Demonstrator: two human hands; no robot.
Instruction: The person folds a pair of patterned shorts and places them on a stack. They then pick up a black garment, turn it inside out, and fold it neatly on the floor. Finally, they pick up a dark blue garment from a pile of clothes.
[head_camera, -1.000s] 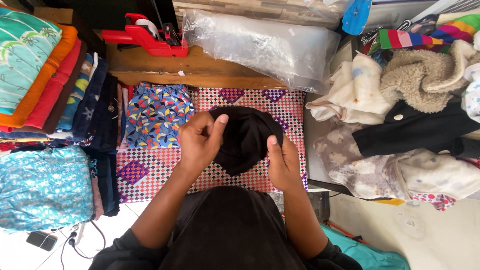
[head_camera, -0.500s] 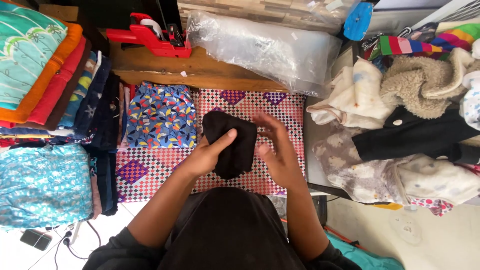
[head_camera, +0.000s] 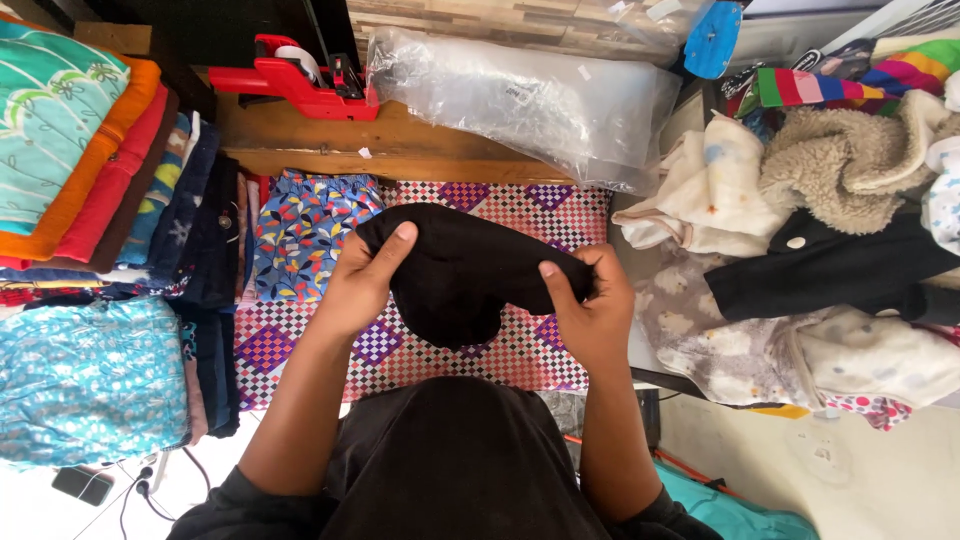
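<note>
I hold a small black garment (head_camera: 455, 270) stretched between both hands above a red, white and purple checkered mat (head_camera: 560, 215). My left hand (head_camera: 360, 285) grips its left end, thumb on top. At the other end, my right hand (head_camera: 590, 305) pinches the cloth. The garment sags in the middle and covers part of the mat.
A folded, colourful patterned cloth (head_camera: 305, 230) lies left of the garment. Stacks of folded fabrics (head_camera: 90, 170) fill the left side. A red tape dispenser (head_camera: 295, 75) and clear plastic bags (head_camera: 520, 100) sit on a wooden shelf (head_camera: 400, 145) beyond. A heap of loose clothes (head_camera: 820, 240) lies to the right.
The black garment was bunched between my hands; now my hands have spread apart and pulled it out wide across the mat.
</note>
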